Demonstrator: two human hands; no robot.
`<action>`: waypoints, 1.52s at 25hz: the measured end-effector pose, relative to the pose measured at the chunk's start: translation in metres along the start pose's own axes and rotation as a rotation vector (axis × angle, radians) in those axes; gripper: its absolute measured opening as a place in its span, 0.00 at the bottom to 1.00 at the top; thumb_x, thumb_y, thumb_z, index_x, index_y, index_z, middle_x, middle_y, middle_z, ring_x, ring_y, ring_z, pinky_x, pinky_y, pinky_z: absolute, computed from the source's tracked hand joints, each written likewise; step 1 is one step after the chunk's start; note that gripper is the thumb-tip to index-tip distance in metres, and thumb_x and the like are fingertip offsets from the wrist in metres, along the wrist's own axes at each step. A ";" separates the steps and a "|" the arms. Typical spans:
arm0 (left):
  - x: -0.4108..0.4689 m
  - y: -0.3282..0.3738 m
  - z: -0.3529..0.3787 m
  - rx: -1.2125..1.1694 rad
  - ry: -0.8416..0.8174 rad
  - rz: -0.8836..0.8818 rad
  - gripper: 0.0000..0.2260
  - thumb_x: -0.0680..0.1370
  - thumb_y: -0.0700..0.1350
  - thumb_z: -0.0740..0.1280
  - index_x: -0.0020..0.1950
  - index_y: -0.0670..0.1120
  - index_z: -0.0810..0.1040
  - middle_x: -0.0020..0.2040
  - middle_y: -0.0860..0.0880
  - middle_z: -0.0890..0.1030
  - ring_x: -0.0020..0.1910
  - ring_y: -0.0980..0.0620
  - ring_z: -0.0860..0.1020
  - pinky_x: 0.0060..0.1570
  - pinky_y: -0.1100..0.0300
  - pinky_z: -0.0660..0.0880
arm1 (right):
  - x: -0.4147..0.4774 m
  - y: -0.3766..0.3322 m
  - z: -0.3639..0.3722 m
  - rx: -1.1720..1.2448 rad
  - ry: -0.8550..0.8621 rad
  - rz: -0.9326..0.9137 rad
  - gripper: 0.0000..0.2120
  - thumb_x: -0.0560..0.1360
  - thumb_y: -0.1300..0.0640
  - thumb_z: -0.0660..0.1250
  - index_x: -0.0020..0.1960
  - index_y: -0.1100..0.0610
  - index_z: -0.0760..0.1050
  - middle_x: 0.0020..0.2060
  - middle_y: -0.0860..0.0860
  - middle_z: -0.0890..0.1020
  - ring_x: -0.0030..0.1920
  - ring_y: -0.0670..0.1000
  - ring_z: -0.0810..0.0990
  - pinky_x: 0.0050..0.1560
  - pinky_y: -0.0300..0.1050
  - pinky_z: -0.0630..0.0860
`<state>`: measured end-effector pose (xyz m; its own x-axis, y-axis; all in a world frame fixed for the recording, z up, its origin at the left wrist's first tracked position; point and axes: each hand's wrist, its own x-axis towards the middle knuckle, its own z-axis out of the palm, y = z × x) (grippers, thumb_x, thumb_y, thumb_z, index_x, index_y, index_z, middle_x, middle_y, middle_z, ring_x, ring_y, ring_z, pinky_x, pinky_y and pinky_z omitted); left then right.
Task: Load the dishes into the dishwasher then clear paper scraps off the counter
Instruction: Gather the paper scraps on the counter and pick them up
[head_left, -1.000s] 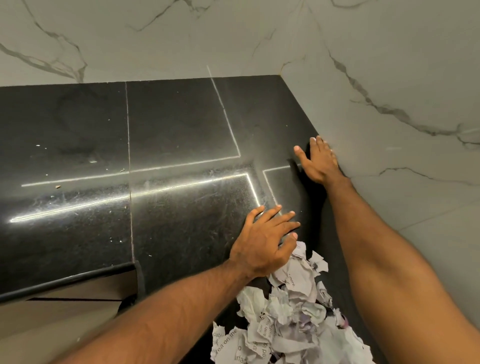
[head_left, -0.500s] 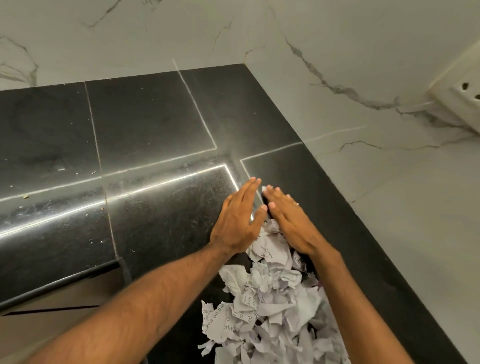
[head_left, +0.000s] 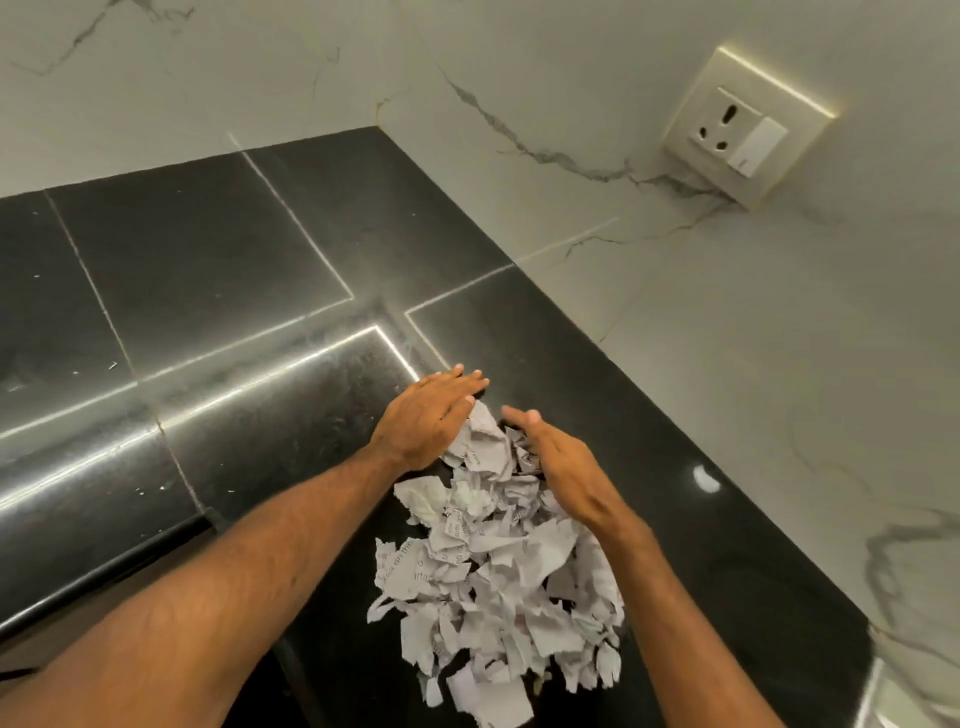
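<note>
The fingers (head_left: 460, 383) of two hands were held straight and loose, with nothing gripped. The left hand (head_left: 426, 421) and right hand (head_left: 563, 462) were set against the far end of one heap of torn, crumpled paper scraps (head_left: 498, 571). Fingertips that met earlier were now parted. The heap was spread on the glossy black stone surface (head_left: 208, 260), near a veined marble wall (head_left: 727, 364) with one square socket (head_left: 737, 130).

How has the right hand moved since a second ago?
Yes. The right hand came off the wall, sweeping leftward onto the scraps, beside the left hand.
</note>
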<state>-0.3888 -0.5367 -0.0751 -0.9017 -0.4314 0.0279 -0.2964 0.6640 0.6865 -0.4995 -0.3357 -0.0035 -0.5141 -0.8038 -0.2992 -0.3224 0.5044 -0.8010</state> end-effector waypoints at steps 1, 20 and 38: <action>-0.007 0.003 0.000 -0.023 -0.056 0.002 0.24 0.85 0.57 0.47 0.80 0.56 0.67 0.80 0.58 0.65 0.80 0.63 0.56 0.81 0.53 0.52 | -0.014 0.002 -0.004 0.024 0.121 0.019 0.27 0.85 0.32 0.48 0.76 0.41 0.73 0.75 0.41 0.73 0.68 0.31 0.70 0.71 0.37 0.65; -0.147 0.026 -0.067 0.351 -0.750 0.176 0.52 0.72 0.69 0.72 0.84 0.58 0.44 0.84 0.49 0.45 0.82 0.43 0.49 0.79 0.42 0.55 | -0.234 -0.016 0.154 -0.081 0.574 0.476 0.29 0.80 0.49 0.72 0.79 0.48 0.68 0.70 0.47 0.72 0.62 0.45 0.78 0.69 0.50 0.77; -0.167 0.071 -0.045 0.541 -0.614 0.160 0.56 0.68 0.69 0.75 0.85 0.53 0.45 0.84 0.45 0.41 0.82 0.40 0.51 0.78 0.40 0.57 | -0.201 -0.028 0.129 -0.272 0.433 0.376 0.41 0.77 0.56 0.76 0.83 0.48 0.57 0.76 0.47 0.62 0.69 0.50 0.74 0.70 0.50 0.76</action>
<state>-0.2447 -0.4449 0.0011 -0.9107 -0.0008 -0.4131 -0.1187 0.9583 0.2598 -0.2847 -0.2293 0.0124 -0.8882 -0.3844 -0.2515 -0.2186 0.8352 -0.5047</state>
